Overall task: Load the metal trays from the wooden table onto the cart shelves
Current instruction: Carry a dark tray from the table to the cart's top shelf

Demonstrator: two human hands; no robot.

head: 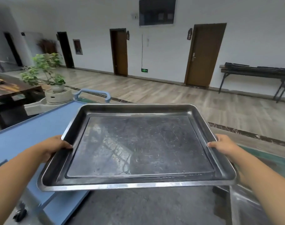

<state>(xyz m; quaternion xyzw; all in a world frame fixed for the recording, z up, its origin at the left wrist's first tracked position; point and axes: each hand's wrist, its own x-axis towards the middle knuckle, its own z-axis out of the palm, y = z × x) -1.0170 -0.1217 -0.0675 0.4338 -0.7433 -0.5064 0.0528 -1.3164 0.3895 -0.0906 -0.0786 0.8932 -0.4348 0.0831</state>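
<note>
Metal tray (pixel 138 146), gripped by left hand (pixel 55 147) and right hand (pixel 223 146): keep level, swing toward cart top shelf (pixel 29 132) at nine o'clock.

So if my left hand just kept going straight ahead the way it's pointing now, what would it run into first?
Your left hand grips the scratched rectangular metal tray and points forward and rightward, so it is already against the tray's side rim. Carried on together, they look likely to pass over the blue plastic cart shelf; depth is unclear.
</note>
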